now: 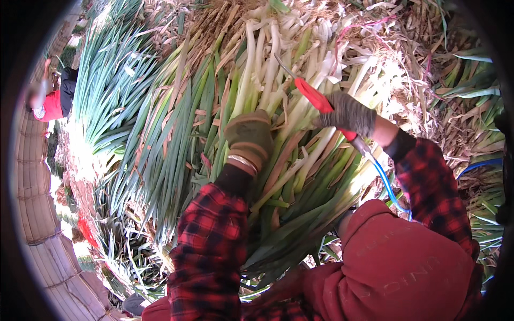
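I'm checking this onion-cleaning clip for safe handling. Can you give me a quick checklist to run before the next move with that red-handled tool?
1. Right hand gripping the red-handled tool: ok, gloved fist closed on it.
2. Left hand pressing on the green onion bundle: ok.
3. Tool's metal nozzle apart from left hand: ok, pointing away at the white stalks.
4. Blue hose free of kinks: cannot tell, partly hidden.
5. Person in red clear of the tool: ok, far left.
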A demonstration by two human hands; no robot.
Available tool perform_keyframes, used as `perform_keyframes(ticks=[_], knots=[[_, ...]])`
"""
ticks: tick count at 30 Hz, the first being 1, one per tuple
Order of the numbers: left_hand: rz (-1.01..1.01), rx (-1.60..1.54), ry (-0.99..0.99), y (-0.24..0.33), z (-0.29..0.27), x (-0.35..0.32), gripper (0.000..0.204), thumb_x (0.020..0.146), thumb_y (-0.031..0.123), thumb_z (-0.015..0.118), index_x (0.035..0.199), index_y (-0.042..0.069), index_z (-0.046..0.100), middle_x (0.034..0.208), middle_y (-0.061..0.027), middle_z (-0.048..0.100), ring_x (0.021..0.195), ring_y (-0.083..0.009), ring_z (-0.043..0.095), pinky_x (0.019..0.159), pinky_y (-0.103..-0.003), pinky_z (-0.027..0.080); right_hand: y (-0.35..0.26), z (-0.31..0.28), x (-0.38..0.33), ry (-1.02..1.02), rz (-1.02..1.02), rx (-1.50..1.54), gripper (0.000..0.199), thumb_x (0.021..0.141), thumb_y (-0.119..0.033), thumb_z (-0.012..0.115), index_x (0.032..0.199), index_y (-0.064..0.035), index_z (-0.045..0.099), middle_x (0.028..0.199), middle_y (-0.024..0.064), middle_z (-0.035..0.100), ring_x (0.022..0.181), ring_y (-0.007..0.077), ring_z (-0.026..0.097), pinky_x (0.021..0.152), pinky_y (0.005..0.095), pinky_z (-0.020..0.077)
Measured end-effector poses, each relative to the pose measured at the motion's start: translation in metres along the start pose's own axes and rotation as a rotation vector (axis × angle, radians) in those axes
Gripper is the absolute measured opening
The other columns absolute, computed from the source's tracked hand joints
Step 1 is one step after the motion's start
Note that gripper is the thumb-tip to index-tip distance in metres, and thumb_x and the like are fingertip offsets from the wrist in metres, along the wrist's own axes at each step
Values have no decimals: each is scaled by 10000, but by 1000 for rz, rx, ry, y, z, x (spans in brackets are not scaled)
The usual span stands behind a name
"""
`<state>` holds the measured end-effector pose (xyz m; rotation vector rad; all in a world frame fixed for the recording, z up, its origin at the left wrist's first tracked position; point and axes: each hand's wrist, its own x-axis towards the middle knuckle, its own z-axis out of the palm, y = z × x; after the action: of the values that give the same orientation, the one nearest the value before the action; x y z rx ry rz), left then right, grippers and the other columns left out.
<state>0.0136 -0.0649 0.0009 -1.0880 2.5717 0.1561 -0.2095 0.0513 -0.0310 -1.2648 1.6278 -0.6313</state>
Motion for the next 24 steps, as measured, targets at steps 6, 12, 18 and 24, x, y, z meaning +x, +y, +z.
perform_keyframes(ticks=[6,12,18,24], knots=[[-181,-600,229,-51,-30,-45,281,830,282,695,959,32,697,818,-152,711,742,-272,688,679,-377,531,-24,-25,-59,153,-41,262,488,698,-505,758,758,-58,572,654,-30,491,641,100,460,590,291,376],[-392,-1282,717,-111,-68,-187,204,928,155,656,1051,-1,704,919,-94,716,752,-143,652,634,-269,503,-34,-14,-61,104,-81,351,382,734,-393,748,754,-68,549,635,-43,474,581,69,444,533,253,358],[-389,-220,1064,-230,-173,-332,284,989,258,580,1143,35,664,856,-31,655,603,-77,508,531,-240,417,-29,29,-61,-50,-105,232,342,743,-325,768,755,-34,587,627,23,549,607,126,514,604,310,447],[-839,676,824,-383,-308,-526,307,1003,301,520,1168,63,623,996,-187,689,837,-328,679,710,-423,531,-42,43,-63,-145,-103,283,288,730,-270,743,734,-31,583,624,28,553,601,129,524,591,305,448]])
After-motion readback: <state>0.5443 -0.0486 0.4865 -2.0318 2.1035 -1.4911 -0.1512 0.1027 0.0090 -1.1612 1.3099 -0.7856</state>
